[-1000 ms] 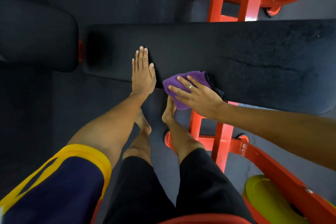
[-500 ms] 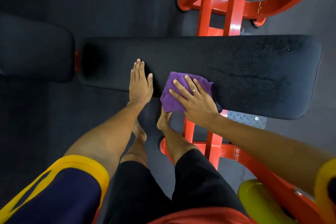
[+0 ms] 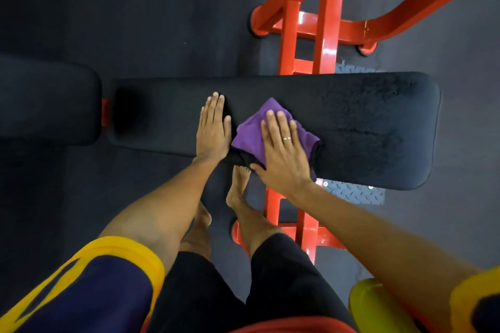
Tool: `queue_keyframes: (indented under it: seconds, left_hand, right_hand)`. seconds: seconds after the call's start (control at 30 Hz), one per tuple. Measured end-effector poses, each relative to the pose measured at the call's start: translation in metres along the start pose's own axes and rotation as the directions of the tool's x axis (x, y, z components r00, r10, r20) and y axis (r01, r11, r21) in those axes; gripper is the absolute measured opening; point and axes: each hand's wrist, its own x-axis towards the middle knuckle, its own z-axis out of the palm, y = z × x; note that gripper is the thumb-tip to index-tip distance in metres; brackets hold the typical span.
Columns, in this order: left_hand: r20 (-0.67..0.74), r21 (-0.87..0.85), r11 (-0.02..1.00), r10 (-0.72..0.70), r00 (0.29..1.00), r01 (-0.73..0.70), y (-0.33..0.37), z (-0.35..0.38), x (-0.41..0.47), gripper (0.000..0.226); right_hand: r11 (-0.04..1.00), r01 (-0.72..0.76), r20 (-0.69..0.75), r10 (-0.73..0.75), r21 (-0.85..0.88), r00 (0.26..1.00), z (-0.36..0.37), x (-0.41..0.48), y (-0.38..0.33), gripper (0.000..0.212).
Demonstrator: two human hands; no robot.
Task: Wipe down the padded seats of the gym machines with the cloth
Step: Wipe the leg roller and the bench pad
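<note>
Cloth (image 3: pixel 250 134): purple, dark underside peeking out at the near edge, lying bunched on the black padded surface (image 3: pixel 365 130), roughly mid-length and close to the front edge. Pinned under the right grip (image 3: pixel 282 155), fingers straight and spread flat across the top, thumb out along the near side, not curled round anything, just pressing down. Ring (image 3: pixel 287 139) on one finger. Left grip (image 3: pixel 213 134) just beside the cloth, can't tell if actually touching it, also flat and palm-down on the padding, fingers together, holding nothing. Rough, worn-looking padding on the right half, smoother on the left. Second black pad (image 3: pixel 46 100) off to the left, bit of red bracket in the gap between. Red steel frame (image 3: pixel 327 35) running under the surface, out the far side and back toward the bare feet (image 3: pixel 238 186) on the dark floor (image 3: pixel 135 8). Bit of grey checker plate (image 3: pixel 354 193) poking out below the front edge. Yellow-green rounded thing (image 3: pixel 373 303) bottom right, can't tell what exactly.
</note>
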Motion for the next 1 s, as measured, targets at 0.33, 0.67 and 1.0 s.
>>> queue_keyframes:
  seconds: [0.33,0.67,1.0]
  left_hand:
    - [-0.032,-0.065,0.998,0.011,0.999,-0.013,0.036,0.004,0.047,0.050]
    - [-0.113,-0.133,0.991,-0.024,0.993,0.009,0.041,0.021,0.042,0.058]
    - [-0.120,-0.144,0.988,-0.070,0.990,0.053,0.063,0.018,0.049,0.056]
  right_hand:
    - [0.985,-0.170,-0.099,0.173,0.042,0.980,-0.034,0.078,0.051,0.085]
    - [0.999,-0.025,0.075,0.024,0.020,0.997,-0.038,0.113,0.033,0.064]
    - [0.996,-0.062,0.136,0.069,-0.057,0.988,-0.076,0.111,0.091,0.064]
